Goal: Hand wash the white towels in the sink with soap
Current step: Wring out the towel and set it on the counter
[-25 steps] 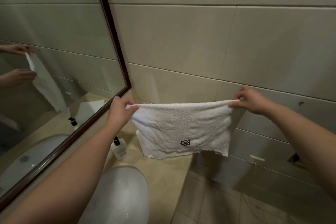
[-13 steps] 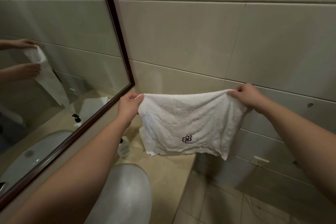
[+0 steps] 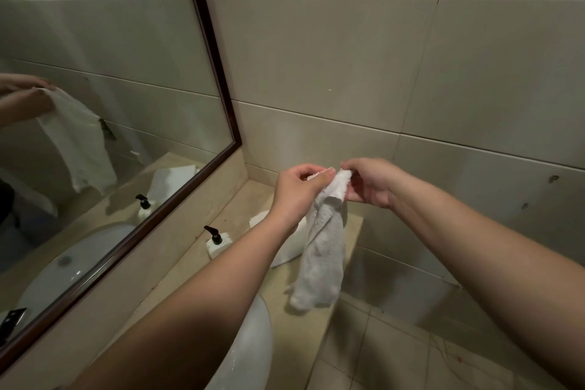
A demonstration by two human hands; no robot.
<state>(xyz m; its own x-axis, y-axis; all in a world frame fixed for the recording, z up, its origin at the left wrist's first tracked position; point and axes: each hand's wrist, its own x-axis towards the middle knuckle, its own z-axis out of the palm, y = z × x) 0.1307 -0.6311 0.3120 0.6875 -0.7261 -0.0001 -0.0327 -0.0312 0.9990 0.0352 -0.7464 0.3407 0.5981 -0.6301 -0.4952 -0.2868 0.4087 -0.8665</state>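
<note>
- Above the counter's [image 3: 177, 275] far end, both hands meet at the top edge of a white towel [image 3: 323, 256], which hangs folded in a narrow drape.
- Left hand [image 3: 299, 191] pinches the edge between thumb and curled fingers; the wrist hides part of the cloth behind it.
- Right hand [image 3: 368, 182] grips the same edge from the other side, fingertips tucked into the fold and hard to make out.
- A second towel [image 3: 285, 247] lies on the counter behind, mostly covered by the left arm and the hanging one.
- A soap bottle [image 3: 216, 242] stands near the mirror [image 3: 95, 104].
- Only a slice of the sink [image 3: 253, 348] shows, cut by the arm and the bottom edge.
</note>
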